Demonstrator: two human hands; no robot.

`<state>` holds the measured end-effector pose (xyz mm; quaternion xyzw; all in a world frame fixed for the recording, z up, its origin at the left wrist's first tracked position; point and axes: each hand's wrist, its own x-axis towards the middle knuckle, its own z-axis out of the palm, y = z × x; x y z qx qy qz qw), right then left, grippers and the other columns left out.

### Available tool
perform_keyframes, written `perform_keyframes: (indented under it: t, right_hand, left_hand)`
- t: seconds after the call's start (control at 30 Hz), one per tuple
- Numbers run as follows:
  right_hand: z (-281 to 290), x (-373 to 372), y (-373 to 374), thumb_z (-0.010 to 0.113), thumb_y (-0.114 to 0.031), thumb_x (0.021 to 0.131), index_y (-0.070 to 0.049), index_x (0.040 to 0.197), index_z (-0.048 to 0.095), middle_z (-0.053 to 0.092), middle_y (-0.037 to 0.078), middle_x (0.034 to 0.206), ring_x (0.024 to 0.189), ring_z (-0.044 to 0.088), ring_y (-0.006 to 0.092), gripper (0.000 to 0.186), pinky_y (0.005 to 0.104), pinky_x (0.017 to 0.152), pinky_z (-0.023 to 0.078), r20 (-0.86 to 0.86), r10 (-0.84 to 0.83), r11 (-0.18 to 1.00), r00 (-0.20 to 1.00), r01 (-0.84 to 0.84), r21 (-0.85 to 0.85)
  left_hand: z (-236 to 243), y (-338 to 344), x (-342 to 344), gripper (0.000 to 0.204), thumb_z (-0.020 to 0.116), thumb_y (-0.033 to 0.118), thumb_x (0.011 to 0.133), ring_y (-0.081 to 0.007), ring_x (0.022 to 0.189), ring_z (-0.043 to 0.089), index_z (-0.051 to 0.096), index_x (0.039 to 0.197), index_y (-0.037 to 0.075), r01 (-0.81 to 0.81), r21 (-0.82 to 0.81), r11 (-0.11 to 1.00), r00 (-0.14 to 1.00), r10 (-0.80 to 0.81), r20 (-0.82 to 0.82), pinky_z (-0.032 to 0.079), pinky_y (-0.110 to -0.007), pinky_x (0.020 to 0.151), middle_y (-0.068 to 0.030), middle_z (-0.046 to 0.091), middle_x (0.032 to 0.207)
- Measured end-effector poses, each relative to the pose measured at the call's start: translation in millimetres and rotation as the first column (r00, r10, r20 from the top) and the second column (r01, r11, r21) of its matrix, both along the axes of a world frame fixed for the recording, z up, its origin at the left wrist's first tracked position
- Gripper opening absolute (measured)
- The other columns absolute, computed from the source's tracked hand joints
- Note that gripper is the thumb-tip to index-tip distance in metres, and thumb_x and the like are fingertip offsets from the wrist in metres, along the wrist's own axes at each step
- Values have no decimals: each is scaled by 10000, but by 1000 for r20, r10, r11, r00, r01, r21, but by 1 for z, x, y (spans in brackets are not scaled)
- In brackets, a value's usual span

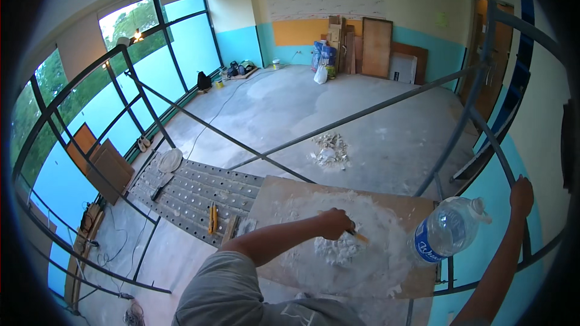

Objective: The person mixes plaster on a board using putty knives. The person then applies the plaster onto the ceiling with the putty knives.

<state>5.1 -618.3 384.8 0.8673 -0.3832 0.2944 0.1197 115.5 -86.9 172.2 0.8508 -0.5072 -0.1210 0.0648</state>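
My left hand [334, 223] is shut on a small tool with a wooden handle [357, 236], its tip in a lump of white plaster [338, 249]. The plaster lies on a wooden board [275, 196] smeared white, set on the scaffold deck. My right hand [522, 195] grips a dark metal scaffold rail [504, 163] at the far right. A clear plastic water bottle [448, 229] with a blue label and white cap sits at the board's right edge, between my two hands.
Perforated metal planks [193, 190] lie left of the board, carrying a yellow-handled tool [212, 217] and a white round lid [170, 160]. Diagonal scaffold tubes [362, 115] cross the view. Far below are a rubble pile [329, 150] and boards [377, 47] against the wall.
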Motion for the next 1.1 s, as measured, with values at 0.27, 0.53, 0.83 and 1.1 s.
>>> perform_keyframes:
  t: [0.27,0.53,0.83,1.1]
  right_hand:
    - [-7,11,-17,267,-339,1014,19,1025,631,634,232,1021,970,597,413,511,501,833,472,-112,15,999,994,-11,39]
    - [7,4,28,288,-273,1007,-5,1104,610,618,187,1104,1024,594,365,430,461,879,472,-149,27,999,988,-23,28]
    - [2,-4,19,313,-292,1009,-19,1043,617,635,179,1025,970,613,351,410,457,852,493,-136,-1,998,991,10,64]
    - [4,0,21,301,-344,1008,-17,1099,601,617,209,1092,1003,595,392,452,484,890,459,-165,22,998,986,-12,63]
  left_hand:
    - [-22,89,0,404,494,48,746,-369,992,619,619,1130,60,-728,-136,672,685,713,-147,488,-436,869,-211,657,1018]
    - [-11,37,-74,361,531,48,759,-365,901,648,615,1109,19,-716,-133,685,697,712,-86,506,-439,792,-215,669,932]
    - [-87,112,-170,354,649,147,763,-306,876,650,636,1108,70,-993,33,-117,-91,533,-841,511,-378,767,-193,657,964]
    - [-79,29,-93,276,672,111,778,-282,792,650,649,1044,39,-994,-18,-105,-40,518,-854,506,-404,684,-157,649,854]
